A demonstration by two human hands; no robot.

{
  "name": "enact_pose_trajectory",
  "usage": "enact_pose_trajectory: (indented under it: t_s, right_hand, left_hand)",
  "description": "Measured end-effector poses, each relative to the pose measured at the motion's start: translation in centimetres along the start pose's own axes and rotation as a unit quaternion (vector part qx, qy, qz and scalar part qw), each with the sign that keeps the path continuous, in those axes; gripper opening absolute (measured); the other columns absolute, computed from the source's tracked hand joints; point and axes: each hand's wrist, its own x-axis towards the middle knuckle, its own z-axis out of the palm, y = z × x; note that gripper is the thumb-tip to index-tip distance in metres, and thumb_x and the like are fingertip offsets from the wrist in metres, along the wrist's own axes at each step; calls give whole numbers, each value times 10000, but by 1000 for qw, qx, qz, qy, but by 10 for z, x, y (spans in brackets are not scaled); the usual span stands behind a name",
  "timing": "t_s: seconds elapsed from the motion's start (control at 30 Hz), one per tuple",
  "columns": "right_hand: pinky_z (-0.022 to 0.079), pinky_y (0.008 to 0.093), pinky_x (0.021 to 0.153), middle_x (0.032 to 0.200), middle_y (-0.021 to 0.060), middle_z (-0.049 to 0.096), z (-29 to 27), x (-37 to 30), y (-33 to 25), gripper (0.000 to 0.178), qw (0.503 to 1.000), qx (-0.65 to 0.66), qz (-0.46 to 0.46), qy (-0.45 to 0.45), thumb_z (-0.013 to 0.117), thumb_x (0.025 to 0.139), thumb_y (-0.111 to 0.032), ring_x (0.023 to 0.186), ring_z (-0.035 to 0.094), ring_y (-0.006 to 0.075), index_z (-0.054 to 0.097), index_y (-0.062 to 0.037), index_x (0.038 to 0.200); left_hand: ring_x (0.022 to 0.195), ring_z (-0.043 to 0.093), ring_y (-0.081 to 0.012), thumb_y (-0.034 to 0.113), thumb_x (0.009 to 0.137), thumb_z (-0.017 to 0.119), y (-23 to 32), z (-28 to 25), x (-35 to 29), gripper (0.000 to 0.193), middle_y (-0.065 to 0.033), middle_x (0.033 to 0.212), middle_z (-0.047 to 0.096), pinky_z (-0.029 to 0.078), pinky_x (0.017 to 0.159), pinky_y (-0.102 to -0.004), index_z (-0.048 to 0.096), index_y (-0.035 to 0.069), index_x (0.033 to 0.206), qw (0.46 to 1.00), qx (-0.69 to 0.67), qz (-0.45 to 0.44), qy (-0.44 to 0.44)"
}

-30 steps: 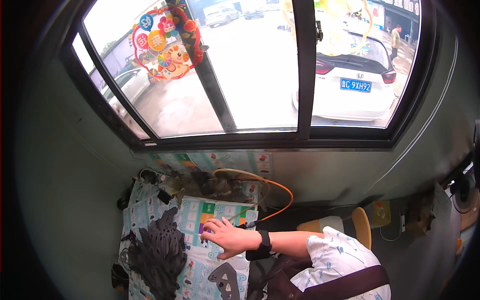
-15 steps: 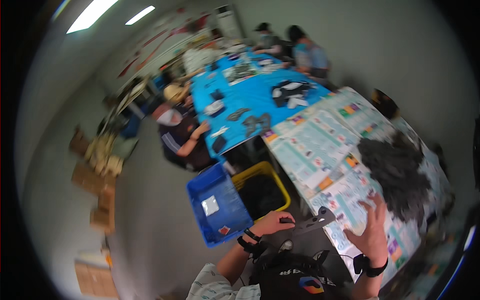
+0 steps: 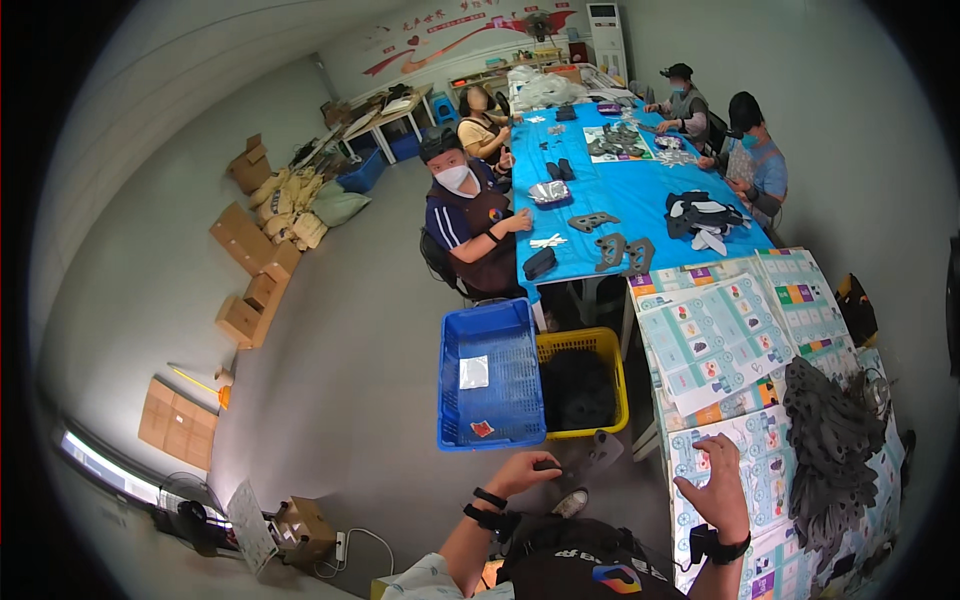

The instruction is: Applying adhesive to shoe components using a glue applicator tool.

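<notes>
My left hand point(image 3: 525, 470) is closed on a flat grey shaped piece point(image 3: 597, 450), held low beside the table just in front of a yellow crate point(image 3: 606, 342). My right hand point(image 3: 716, 488) lies flat with fingers spread on the table's printed paper sheets point(image 3: 715, 345). To the right of that hand, a heap of dark grey flat pieces point(image 3: 832, 440) lies on the table. Both wrists wear dark bands.
A blue crate point(image 3: 490, 375) holding small scraps stands on the floor, left of the yellow crate of dark pieces. Beyond is a long blue table point(image 3: 640, 195) with grey parts, where several people sit. Cardboard boxes point(image 3: 250, 285) line the left wall.
The view has swung from the window and the table's end round to the room. My left hand now holds the grey piece near the crates; my right hand stays on the printed sheets.
</notes>
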Motion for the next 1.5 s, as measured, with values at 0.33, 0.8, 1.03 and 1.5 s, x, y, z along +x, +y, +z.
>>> enact_pose_trajectory:
  t_s: [0.33,0.8,1.03,1.5]
  right_hand:
    - [412,476,1154,1317,196,611,18,0,16,468,1000,4,-10,-19,845,806,-162,1354,502,415,637,-46,1209]
    - [442,468,1117,1283,192,635,12,-3,24,413,1000,-4,-16,-6,832,825,-160,1300,540,397,654,-41,1178]
    - [439,471,1110,1279,202,626,11,-3,26,430,1000,-2,-19,-13,830,832,-165,1284,538,412,639,-28,1191]
    - [467,466,1073,1264,203,643,12,-6,24,423,999,19,-3,-34,816,860,-174,1249,566,411,639,-9,1207]
  left_hand:
    - [862,671,-138,291,950,779,-21,-3,12,286,-52,934,749,526,796,-300,759,45,1095,1000,-1,6,11]
    - [858,672,-152,316,939,783,-8,5,20,313,-62,923,748,526,792,-314,768,49,1102,1000,26,11,9]
    - [868,670,-120,288,960,779,-8,6,18,299,-38,944,745,529,794,-287,756,37,1120,1000,27,7,-1]
    - [863,675,-152,289,939,780,-12,9,17,288,-59,935,753,530,799,-318,764,45,1091,999,28,15,6]
